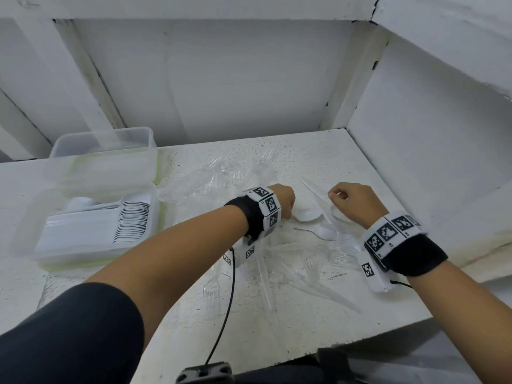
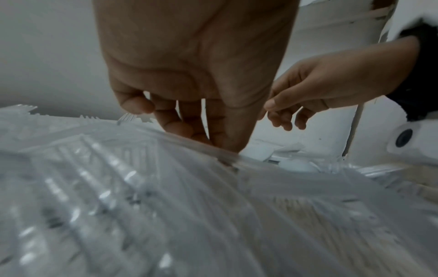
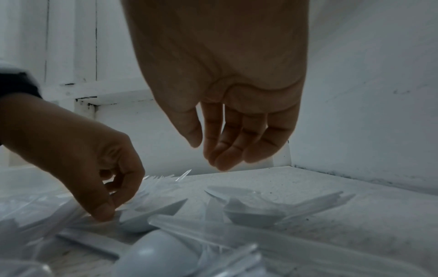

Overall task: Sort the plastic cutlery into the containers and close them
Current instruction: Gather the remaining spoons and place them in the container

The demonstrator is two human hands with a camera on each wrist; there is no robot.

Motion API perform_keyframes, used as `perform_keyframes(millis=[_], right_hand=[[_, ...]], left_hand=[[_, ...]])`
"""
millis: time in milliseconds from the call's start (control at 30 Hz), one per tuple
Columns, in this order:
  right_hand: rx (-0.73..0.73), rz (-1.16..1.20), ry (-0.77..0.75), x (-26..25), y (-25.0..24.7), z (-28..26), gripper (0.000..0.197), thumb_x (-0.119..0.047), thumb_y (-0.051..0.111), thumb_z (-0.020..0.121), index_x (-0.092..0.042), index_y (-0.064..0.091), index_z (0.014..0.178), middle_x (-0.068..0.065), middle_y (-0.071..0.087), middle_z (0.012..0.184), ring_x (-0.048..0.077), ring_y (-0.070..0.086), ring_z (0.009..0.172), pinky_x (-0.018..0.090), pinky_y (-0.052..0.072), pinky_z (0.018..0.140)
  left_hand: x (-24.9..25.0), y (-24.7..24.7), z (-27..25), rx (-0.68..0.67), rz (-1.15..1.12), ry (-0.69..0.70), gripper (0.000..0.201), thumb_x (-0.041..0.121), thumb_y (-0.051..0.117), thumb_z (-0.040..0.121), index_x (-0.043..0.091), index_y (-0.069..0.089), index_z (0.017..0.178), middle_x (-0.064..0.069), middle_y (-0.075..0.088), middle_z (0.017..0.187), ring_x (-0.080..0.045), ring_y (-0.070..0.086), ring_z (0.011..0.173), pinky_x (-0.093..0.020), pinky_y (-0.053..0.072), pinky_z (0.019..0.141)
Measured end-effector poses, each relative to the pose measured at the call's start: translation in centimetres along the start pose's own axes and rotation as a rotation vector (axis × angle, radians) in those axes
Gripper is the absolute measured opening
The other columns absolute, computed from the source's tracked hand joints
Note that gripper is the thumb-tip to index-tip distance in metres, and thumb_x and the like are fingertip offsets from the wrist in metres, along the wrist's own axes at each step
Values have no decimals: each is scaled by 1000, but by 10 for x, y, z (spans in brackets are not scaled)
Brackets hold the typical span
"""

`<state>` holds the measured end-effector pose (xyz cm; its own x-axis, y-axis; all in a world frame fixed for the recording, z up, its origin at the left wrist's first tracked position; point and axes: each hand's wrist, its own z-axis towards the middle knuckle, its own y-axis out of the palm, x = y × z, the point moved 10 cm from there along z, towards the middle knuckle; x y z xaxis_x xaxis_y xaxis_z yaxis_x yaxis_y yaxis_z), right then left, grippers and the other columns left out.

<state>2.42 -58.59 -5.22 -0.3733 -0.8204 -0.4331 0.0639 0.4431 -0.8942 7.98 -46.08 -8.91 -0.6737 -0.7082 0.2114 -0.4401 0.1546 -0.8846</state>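
A white speckled tabletop (image 1: 277, 322) sits in a white-painted alcove, walled at twelve and three o'clock. The left hand (image 1: 282, 199) is down at the middle of the tabletop, its fingers (image 2: 227, 135) curled with the tips pressed into the loose cutlery beside a white spoon (image 1: 306, 214); it looks to be pinching something there, but whether it has a firm hold I cannot tell. The right hand (image 1: 350, 202) hangs just to its three o'clock, above the tabletop, fingers loosely bent and together; the right wrist view shows nothing between them. Around both hands lies a scatter of clear forks (image 1: 235, 167) toward twelve o'clock, more white spoons (image 1: 324, 232) between the wrists, and clear pieces (image 1: 304, 286) I take for knives toward six. Well apart at nine o'clock stands an open container (image 1: 94, 253) with a neat row of white spoons (image 1: 130, 220) inside, and behind it at ten o'clock a second clear container (image 1: 105, 142), also uncovered; what it holds is hard to make out. The step in hand seems to be gathering the remaining white spoons for the nine o'clock container. By my reading the sorting is only partly done, since most forks and knives are yet on the tabletop and no lid is on. The next move calls for a clean pinch on one spoon's handle without dragging the tangled clear pieces along, then a carry toward nine o'clock.
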Motion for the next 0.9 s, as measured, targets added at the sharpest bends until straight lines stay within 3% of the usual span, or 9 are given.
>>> perform_keyframes(millis=[133,200,267,333,433,533,600,733,900], right_hand=[[24,13,19,5,-4,2,20,-20,50,92,-12,67,97,3,64,89,18,56,85,24,39,72],[28,18,33,7,-6,3,19,-19,50,92,-11,67,96,2,62,85,18,56,84,24,39,72],[41,34,57,12,-9,6,20,-18,49,92,-11,67,95,1,62,83,21,59,87,26,42,74],[57,37,79,18,-13,9,19,-17,49,92,-11,67,94,3,64,85,24,61,90,29,45,77],[18,-32,117,27,-10,14,19,-16,50,91,-11,66,98,6,66,102,24,59,96,28,43,77],[-100,-135,158,33,4,16,19,-18,52,91,-12,64,105,8,63,114,24,57,104,28,43,82],[-162,-212,179,35,11,14,25,-25,55,91,-12,61,112,8,61,117,24,55,108,31,43,88],[-205,-310,176,33,20,11,33,-32,58,88,-11,55,114,8,59,115,23,55,104,30,43,84],[-215,-363,134,27,25,9,19,-22,54,89,-9,49,102,7,54,93,23,53,83,29,40,68]], left_hand=[[2,3,0,23,27,0,22,23,58,88,13,62,107,-2,61,103,-19,49,86,-34,36,89],[3,1,-1,43,18,-1,17,22,57,89,16,63,103,0,60,97,-19,50,86,-38,34,95],[2,-3,-1,69,-19,7,15,23,58,88,16,64,100,0,61,96,-19,52,87,-36,39,92],[-3,-5,-1,86,-97,22,16,23,61,87,15,65,99,-1,65,102,-16,53,86,-27,43,77],[-10,-13,-1,122,-265,46,21,20,63,87,8,64,103,-4,64,104,-12,50,85,-15,36,58],[-16,-23,-2,175,-360,63,19,21,63,87,7,64,99,-1,57,93,-12,49,85,-13,36,61],[-18,-30,-1,216,-388,78,10,21,62,87,13,58,88,1,54,90,-14,49,84,-20,39,65],[-22,-47,-5,342,-464,79,25,23,57,91,21,41,72,0,52,85,-18,48,80,-28,38,71],[-23,-76,-20,544,-726,123,11,19,49,95,15,40,92,-5,57,83,-22,54,73,-26,41,64]])
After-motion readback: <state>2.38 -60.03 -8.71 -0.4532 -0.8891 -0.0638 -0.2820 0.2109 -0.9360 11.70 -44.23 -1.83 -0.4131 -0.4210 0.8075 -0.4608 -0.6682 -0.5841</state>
